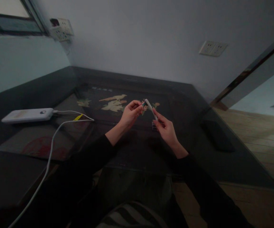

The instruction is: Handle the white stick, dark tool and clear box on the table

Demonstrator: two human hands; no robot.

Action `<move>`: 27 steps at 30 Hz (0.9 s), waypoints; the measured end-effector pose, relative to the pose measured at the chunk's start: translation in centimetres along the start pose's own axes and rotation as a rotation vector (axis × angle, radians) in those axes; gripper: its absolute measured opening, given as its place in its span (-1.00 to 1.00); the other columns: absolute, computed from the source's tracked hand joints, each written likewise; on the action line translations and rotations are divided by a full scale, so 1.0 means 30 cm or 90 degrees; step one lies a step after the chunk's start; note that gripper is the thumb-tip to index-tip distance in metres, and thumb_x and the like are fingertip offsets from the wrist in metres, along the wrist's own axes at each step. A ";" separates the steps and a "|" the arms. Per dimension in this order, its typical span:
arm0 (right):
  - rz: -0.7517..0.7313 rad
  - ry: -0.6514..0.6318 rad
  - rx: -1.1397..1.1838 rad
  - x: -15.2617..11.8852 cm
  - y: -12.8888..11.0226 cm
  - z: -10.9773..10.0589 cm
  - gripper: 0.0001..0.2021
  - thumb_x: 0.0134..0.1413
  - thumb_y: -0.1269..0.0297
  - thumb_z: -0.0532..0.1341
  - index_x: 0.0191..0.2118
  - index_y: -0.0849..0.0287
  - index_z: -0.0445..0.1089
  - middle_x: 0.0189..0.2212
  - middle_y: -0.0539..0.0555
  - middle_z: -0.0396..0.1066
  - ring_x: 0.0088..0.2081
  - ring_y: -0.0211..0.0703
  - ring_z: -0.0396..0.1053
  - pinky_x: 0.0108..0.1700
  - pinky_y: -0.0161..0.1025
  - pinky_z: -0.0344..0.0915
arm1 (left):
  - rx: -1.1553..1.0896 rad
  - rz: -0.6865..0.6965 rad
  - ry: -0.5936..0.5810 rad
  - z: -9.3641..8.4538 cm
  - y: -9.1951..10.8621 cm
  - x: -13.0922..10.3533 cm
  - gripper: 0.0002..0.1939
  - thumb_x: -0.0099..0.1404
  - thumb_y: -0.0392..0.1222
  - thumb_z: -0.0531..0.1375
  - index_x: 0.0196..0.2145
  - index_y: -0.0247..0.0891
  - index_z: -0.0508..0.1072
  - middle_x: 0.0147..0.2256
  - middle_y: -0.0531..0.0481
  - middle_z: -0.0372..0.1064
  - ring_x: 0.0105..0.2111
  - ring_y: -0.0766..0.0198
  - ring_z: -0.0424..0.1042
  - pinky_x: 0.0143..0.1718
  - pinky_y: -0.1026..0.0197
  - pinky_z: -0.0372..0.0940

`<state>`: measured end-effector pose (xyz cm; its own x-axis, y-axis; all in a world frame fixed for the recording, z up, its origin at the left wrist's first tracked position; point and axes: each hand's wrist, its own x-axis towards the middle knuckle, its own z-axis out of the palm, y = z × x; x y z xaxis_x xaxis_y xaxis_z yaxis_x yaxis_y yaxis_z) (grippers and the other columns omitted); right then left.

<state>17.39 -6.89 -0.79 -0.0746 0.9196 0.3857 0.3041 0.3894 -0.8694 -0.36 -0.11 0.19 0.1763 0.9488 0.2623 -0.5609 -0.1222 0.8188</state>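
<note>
Over on the far left, a white box-shaped device (28,115) lies on the dark table (189,110), a round button showing near its right end. Just above it in my line of sight, back in the corner, there's a cluster of sockets (62,30) on the wall. A white cable (51,148) runs from the device, bends sharply and sweeps down toward the near left, with a yellow tag (78,117) by the bend. Along the tabletop now: a pale bird-and-leaf design (114,103), and here's the action!

The left hand (132,112) pinches a small dark-greenish piece (144,104) between thumb and fingers, up above the table. Right beside that piece sits the head of a slim white stick (151,109), slanting down into the right hand (165,128), which has it firmly between thumb and fingers. Whether stick and piece touch, I can't tell from here. Below the right fingers, a small metallic-looking thing (154,126), partly hidden. Further right, a double wall socket (213,48), then a black flat slab (217,136) on the table, and wooden flooring (265,133) beyond the edge.
</note>
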 end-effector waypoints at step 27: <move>0.019 -0.014 0.018 0.003 0.027 -0.005 -0.46 0.22 0.22 0.22 0.32 0.00 0.36 -0.39 -0.01 0.36 -0.58 -0.36 -0.06 -0.59 -0.34 -0.06 | 0.008 0.003 -0.002 0.002 -0.001 -0.002 -0.67 0.05 -0.13 0.49 -0.41 -0.21 0.40 -0.44 0.11 0.37 -0.48 0.45 0.34 -0.42 0.36 0.30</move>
<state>17.78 -6.49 -1.41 -0.0861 0.9317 0.3528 0.2798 0.3625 -0.8890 -0.31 -0.18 0.17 0.1757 0.9473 0.2679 -0.5515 -0.1307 0.8239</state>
